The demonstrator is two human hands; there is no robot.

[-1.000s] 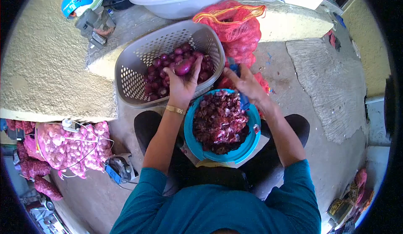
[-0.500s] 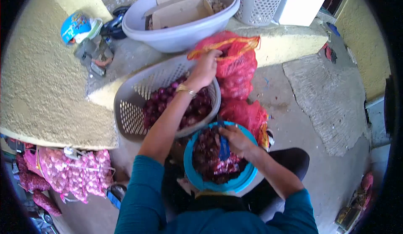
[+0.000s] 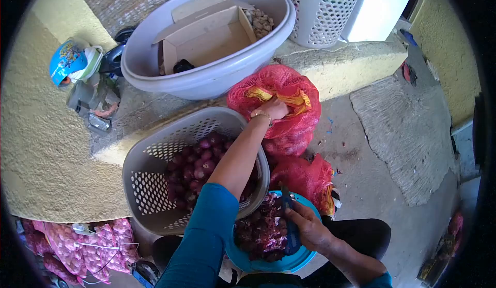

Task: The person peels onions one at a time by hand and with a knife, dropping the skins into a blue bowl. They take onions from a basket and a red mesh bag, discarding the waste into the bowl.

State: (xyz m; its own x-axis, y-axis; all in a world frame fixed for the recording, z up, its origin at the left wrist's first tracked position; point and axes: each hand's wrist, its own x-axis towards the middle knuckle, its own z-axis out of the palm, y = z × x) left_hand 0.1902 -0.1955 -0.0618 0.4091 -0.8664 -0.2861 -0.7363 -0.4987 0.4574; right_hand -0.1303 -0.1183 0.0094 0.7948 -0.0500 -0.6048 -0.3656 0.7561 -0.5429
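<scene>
The left hand [image 3: 272,108] reaches, arm extended over the grey basket [image 3: 150,184], into the mouth of the red mesh onion sack [image 3: 292,130]. Its fingers are hidden, so I cannot tell their grip. This looks like fetching an onion, and the next move calls for lifting one clear of the netting. The right hand [image 3: 312,229] rests over the blue bowl [image 3: 302,261], fingers closed round a blue knife [image 3: 291,239].

You have the grey basket [image 3: 142,195] and red mesh sack [image 3: 295,127] on the concrete floor [image 3: 372,169]; the ledge [image 3: 343,63] bears a basin [image 3: 206,84].
</scene>
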